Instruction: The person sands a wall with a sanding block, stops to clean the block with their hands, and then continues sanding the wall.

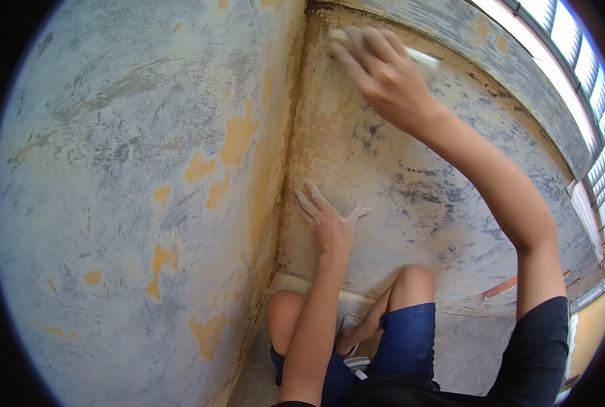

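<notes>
The fingers of the right hand are curled down over a pale pad, pressing it flat against the right wall high up, just beside the corner. Only the pad's two ends show past the hand. The left hand holds nothing. It lies flat on the same wall lower down, fingers spread wide, also close to the corner. The left wall is grey with orange patches, and the right one is yellowish with dark smears. Below, two bent knees in blue shorts sit tight against the base of the wall, over a grey floor. A louvred window runs along the far right.
</notes>
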The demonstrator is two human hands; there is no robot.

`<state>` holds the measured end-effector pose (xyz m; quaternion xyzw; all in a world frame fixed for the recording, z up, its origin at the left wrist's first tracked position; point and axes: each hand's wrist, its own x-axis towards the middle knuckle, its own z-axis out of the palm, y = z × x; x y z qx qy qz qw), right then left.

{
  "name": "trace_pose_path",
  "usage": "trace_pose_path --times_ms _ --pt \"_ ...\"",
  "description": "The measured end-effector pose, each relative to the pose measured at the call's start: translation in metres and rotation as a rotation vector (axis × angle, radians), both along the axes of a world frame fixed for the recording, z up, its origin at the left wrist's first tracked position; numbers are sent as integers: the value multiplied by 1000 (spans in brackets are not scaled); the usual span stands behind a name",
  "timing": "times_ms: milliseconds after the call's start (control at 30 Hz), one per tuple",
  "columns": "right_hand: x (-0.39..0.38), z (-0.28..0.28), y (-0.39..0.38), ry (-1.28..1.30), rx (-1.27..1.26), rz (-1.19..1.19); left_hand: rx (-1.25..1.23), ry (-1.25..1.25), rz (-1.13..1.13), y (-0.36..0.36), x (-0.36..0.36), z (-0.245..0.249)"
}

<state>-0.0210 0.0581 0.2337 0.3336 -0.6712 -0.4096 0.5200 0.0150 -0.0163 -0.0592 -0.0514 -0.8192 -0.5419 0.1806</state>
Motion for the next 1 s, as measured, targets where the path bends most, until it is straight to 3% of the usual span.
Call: trace_pose_path --times_ms 67,300,533,733,1000 --pt "-17 1 -18 27 -32 -14 14 5 -8 2 1 -3" --pt "39 -3 44 -13 43 -56 -13 18 12 2 0 -3" --pt "-21 9 -15 54 26 62 14 40 1 2 -2 -8" --pt "43 2 43 -4 31 -40 -44 37 4 2 -3 -9" --pt "-15 12 -3 76 31 27 -20 46 -1 1 -1 -9"
